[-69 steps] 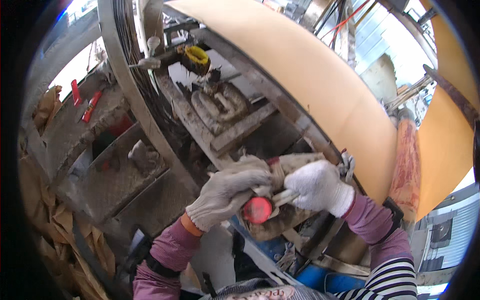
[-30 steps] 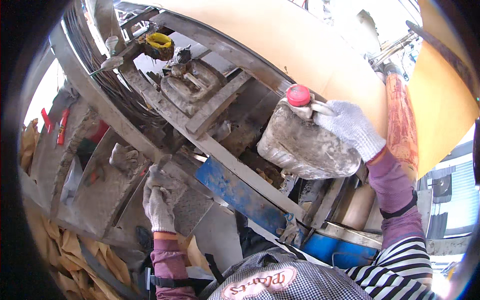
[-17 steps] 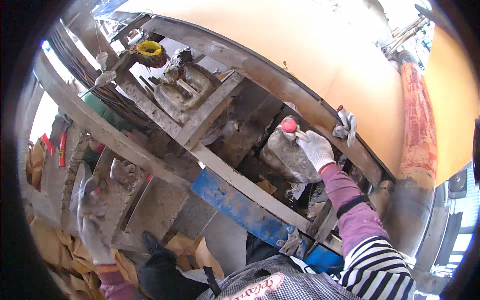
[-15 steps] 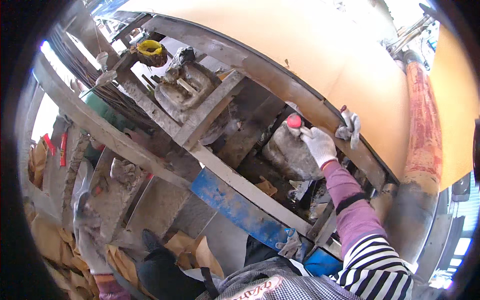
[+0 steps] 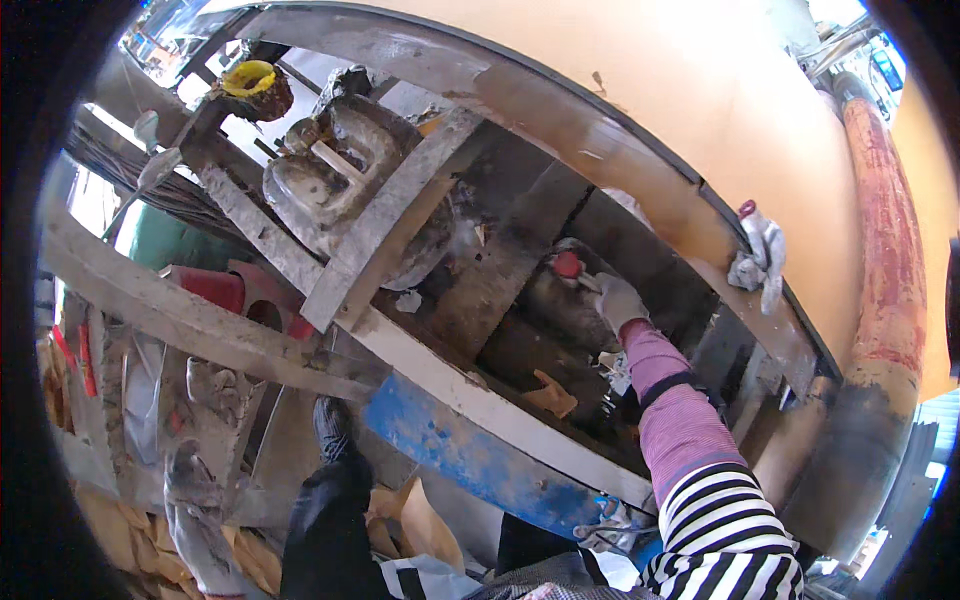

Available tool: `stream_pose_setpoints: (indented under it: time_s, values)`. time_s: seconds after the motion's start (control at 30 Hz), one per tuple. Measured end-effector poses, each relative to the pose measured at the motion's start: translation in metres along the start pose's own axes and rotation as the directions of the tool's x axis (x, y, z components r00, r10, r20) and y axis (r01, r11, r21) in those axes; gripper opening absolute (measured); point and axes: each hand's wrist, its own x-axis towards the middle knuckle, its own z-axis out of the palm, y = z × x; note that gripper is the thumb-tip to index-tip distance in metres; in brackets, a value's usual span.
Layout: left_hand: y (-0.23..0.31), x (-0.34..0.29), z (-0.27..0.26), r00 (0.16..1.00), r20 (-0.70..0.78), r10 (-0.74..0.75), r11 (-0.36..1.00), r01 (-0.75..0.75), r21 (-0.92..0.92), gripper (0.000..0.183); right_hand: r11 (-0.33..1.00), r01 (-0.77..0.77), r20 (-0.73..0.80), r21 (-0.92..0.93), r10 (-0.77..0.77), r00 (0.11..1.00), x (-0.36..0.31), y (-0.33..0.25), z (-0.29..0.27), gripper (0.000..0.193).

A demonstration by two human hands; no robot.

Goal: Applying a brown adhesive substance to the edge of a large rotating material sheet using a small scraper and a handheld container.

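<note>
My right hand (image 5: pixel 617 300), in a pale work glove, reaches down into a dark compartment of the metal frame. It is closed on the short pale handle of a tool with a round red end (image 5: pixel 568 264). Under that end lies a grey, dusty rounded object (image 5: pixel 566 296), mostly in shadow; whether they touch I cannot tell. At lower left hangs my left hand (image 5: pixel 192 490), also gloved, beside the dusty frame parts. Its fingers are too unclear to read. A torn piece of brown paper (image 5: pixel 550 395) lies on the compartment floor near my right forearm.
A blue-painted bar (image 5: pixel 460 460) and a pale rail (image 5: pixel 480 388) edge the compartment nearest me. Beyond it stands a large orange sheet (image 5: pixel 690 100). A glove (image 5: pixel 762 255) rests on its rim, near a thick red pipe (image 5: pixel 885 240). A yellow-rimmed pot (image 5: pixel 255 88) stands upper left.
My right hand and the red-ended tool have gone lower into the compartment, with the grey object now deeper in shadow. My left hand has dropped. The view has shifted.
</note>
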Motion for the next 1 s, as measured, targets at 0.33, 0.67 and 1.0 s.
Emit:
stream_pose_setpoints:
  time_s: [0.33,0.67,1.0]
  values:
    - [0.028,0.029,0.104,0.947,0.105,-0.302,0.860,0.224,0.459,0.040,0.937,-0.077,0.114,-0.341,0.123,0.986,-0.010,-0.051,-0.026,0.029]
    - [0.005,-0.023,0.296,0.253,0.905,-0.341,0.927,-0.072,0.369,0.041,0.929,0.318,-0.575,0.187,-0.159,0.802,-0.226,-0.112,-0.173,0.039]
    - [-0.019,-0.028,0.314,0.284,0.844,-0.454,0.890,0.107,0.443,0.025,0.829,-0.305,-0.172,0.468,0.424,0.889,-0.417,-0.108,-0.025,0.059]
